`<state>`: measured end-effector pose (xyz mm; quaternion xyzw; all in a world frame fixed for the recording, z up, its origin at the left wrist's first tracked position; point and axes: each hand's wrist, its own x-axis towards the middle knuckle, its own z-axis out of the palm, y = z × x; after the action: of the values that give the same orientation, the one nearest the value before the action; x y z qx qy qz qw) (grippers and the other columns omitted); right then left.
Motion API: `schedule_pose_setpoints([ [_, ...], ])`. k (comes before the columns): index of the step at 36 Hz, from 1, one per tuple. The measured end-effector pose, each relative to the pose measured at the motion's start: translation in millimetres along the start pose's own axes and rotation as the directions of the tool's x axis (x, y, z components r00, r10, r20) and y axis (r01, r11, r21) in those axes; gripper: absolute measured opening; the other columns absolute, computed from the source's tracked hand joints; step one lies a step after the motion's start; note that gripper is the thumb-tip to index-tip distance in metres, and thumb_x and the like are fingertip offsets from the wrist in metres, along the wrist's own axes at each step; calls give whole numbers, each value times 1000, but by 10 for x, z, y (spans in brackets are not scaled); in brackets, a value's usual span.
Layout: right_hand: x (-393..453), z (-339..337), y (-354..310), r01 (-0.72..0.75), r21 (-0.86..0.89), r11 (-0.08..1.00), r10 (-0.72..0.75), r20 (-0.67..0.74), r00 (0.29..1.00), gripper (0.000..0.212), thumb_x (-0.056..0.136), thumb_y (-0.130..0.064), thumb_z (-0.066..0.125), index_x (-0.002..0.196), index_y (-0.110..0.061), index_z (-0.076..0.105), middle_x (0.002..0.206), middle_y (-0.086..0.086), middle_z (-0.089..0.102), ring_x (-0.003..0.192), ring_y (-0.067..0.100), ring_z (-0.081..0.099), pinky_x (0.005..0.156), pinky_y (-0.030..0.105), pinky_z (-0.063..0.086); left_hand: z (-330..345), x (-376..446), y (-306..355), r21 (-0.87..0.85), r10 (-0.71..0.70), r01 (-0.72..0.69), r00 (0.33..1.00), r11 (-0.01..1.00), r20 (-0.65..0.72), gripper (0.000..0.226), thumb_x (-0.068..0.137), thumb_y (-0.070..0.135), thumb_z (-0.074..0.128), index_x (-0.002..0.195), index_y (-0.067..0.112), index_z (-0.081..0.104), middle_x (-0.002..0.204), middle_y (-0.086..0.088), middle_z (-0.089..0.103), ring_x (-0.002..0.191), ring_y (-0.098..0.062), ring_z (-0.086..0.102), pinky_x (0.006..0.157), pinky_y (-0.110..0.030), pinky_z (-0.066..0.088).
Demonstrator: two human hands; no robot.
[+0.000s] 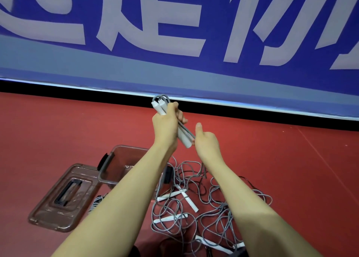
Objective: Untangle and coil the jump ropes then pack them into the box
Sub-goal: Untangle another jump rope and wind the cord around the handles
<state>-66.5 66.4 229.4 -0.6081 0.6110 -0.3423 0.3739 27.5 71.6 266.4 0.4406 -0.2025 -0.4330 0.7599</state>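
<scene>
I am looking down at a red floor [58, 132], with a blue banner [174, 33] carrying large white characters running across at twelve o'clock. At seven o'clock a clear box [120, 165] is sitting open on the floor, its lid [64, 196] lying flat just beside it at eight o'clock. At five o'clock a tangle of grey jump ropes [209, 208] with white handles is sprawling over the floor, touching the box's right side. Near the centre, my left hand [165, 126] is gripping a pair of white handles [182, 135] held together, fingers wrapped tight around them, grey cord looping out at the top. My right hand [206, 142], at three o'clock of the handles, is curling its fingers around the cord, thumb raised.
</scene>
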Motion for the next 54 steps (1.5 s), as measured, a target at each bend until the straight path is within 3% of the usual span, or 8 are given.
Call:
schedule_pose_setpoints([
  [14,8,98,-75,-85,208,974,97,-48,994,47,103,-34,30,65,-13,49,49,9,51,44,22,48,50,31,37,-115,-14,-63,-323,-211,223,975,920,74,37,89,9,54,57,15,36,45,0,38,43,-15,41,57,-28,43],
  [23,68,-37,-5,5,25,1000,1,-212,977,51,103,-29,27,64,-8,52,79,26,65,82,42,63,74,44,50,-301,14,-89,193,16,-1,997,981,-75,46,85,36,69,116,10,47,109,-10,54,92,-16,53,77,-25,43],
  [27,17,-114,46,81,-139,987,-110,-214,971,49,104,-24,25,61,-9,45,85,28,64,90,41,57,73,39,37,-431,-18,-3,611,415,-489,868,622,273,55,77,31,53,128,12,44,125,-2,42,116,-16,39,99,-31,34],
  [30,-17,-138,55,113,-220,969,-155,-187,970,50,104,-24,25,61,-9,46,83,26,63,87,40,55,73,39,33,-497,-46,81,671,168,-739,669,53,724,80,62,43,43,135,10,41,133,-6,44,121,-24,38,99,-35,27],
  [34,-84,-155,1,202,-274,940,-235,-96,967,51,104,-23,26,54,-16,33,58,5,43,70,29,42,67,36,22,-534,-122,-33,536,-132,-706,653,-462,746,86,74,40,58,145,11,21,137,-5,38,121,-27,39,95,-40,34],
  [44,-191,-130,-67,325,-203,924,-327,27,945,52,103,-27,34,52,-14,30,49,2,36,61,25,36,59,35,20,-564,-157,44,504,-166,-597,732,-624,661,33,90,29,45,115,8,52,124,-11,54,127,-34,41,111,-49,17],
  [48,-189,-120,-87,359,-210,909,-359,38,933,53,102,-30,34,55,-8,42,51,5,43,63,29,44,62,36,31,-587,-190,79,518,-148,-597,731,-613,666,18,94,23,39,107,13,46,101,-5,65,89,-31,63,63,-30,33],
  [54,-155,-156,-23,350,-160,923,-331,136,934,44,100,-35,36,92,-4,66,86,16,66,84,32,58,74,36,43,-640,-92,77,515,-153,-611,721,-602,676,11,94,16,39,101,12,44,96,-8,65,81,-32,63,57,-32,32],
])
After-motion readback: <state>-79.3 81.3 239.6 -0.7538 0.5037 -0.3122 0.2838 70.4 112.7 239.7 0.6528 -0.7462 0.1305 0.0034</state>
